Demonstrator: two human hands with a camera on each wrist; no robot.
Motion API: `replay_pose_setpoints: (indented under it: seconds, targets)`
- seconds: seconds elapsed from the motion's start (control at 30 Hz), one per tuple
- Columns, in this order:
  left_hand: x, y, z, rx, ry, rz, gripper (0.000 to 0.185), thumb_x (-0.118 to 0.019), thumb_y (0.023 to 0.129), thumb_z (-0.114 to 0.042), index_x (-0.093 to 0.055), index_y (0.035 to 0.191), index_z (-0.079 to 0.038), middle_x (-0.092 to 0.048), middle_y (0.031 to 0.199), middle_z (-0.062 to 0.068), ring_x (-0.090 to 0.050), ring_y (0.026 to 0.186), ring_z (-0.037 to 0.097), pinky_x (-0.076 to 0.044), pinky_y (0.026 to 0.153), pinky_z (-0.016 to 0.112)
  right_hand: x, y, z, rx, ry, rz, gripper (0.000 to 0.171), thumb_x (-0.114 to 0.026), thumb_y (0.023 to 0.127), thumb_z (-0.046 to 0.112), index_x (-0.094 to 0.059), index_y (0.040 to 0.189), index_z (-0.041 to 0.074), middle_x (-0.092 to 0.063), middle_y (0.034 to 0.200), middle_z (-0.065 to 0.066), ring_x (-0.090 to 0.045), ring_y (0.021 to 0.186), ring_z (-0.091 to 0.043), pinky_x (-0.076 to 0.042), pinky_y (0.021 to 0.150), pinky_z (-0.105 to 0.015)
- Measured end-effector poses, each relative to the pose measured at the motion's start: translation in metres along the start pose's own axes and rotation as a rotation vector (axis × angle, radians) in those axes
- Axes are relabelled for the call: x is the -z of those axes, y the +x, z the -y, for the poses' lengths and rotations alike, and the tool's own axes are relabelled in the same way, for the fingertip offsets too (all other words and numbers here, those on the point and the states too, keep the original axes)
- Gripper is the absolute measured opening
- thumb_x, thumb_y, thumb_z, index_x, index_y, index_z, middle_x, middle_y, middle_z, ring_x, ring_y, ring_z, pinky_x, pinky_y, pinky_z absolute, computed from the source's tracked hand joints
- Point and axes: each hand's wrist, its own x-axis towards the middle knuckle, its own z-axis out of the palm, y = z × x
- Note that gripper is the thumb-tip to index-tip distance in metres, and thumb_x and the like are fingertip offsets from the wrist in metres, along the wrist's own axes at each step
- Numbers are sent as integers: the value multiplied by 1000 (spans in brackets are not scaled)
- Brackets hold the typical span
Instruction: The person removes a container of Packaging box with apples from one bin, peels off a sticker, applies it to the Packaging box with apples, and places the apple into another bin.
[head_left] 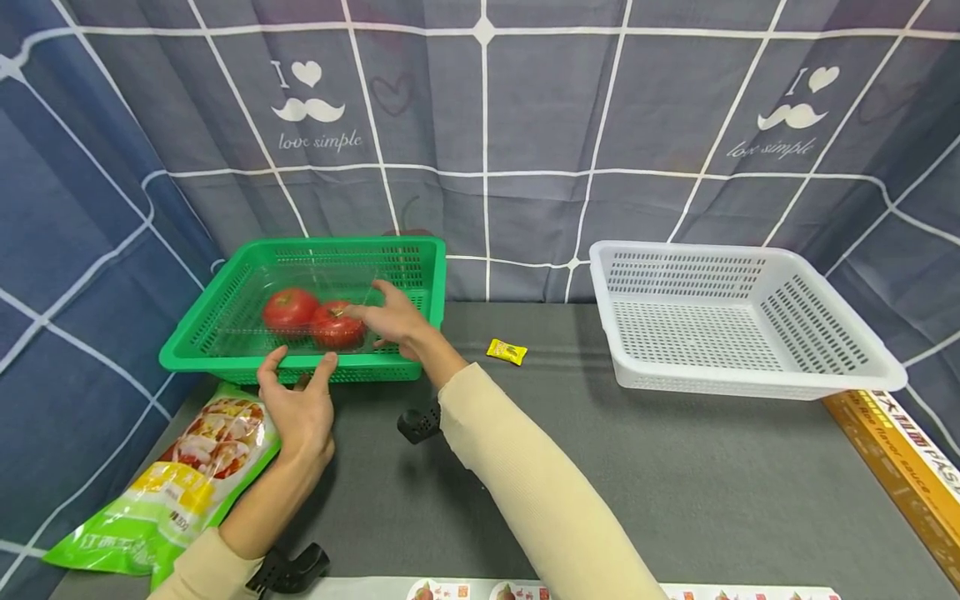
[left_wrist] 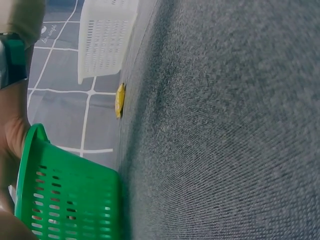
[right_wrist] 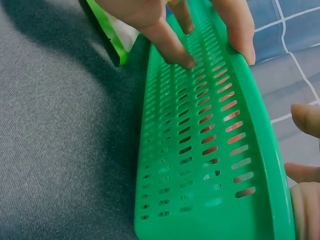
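Observation:
A green basket (head_left: 300, 364) stands at the left, with two red tomatoes (head_left: 291, 312) and a clear plastic container (head_left: 251, 287) inside it. My left hand (head_left: 298, 408) holds the basket's near rim; in the right wrist view, some of its fingers (right_wrist: 175, 52) lie against the slotted outer wall and another reaches over the rim. My right hand (head_left: 397, 321) is over the basket's right end, its fingers spread at the edge of the clear container and overlapping the right tomato. The right wrist view shows parted right-hand fingers (right_wrist: 306, 120) above the rim.
A bag of food (head_left: 195, 467) lies left of my left forearm. A small yellow packet (head_left: 507, 352) is on the grey table (head_left: 525, 450) between the green basket and a white basket (head_left: 750, 383). A long orange box (head_left: 900, 483) lies at the right edge.

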Motion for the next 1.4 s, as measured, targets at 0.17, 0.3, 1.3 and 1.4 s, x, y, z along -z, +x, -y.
replay_pose_setpoints:
  seconds: [0.17,0.3,1.3,1.4]
  targets:
    - [-1,-1,0,-5,-6,2,63,-73,89,-16,-38,142,-17,-20,144,9,-37,121,31,-39,94,33,2,2,1,-47,29,68,72,-65,97,27,-25,157,25,-28,158,-8,-48,128,-34,-52,86,-46]
    - [-1,-1,0,-12,-11,2,62,-73,90,-13,-38,141,-15,-20,144,9,-37,121,32,-39,94,34,3,4,1,-46,28,119,69,-65,98,20,-28,156,23,-34,155,-11,-58,113,-34,-52,87,-44]
    - [2,-2,0,11,-3,12,71,-75,89,-20,-34,147,-14,-16,147,10,-37,125,35,-39,95,36,1,2,-1,103,-2,-68,59,-62,95,10,-45,149,27,-40,151,-6,-58,80,-17,-52,69,-37]
    - [1,-2,0,9,-10,19,71,-75,89,-19,-33,147,-14,-16,148,10,-38,125,36,-40,96,36,1,2,-2,133,13,-77,58,-62,94,6,-47,148,24,-53,136,-11,-36,47,-13,-43,50,-32]
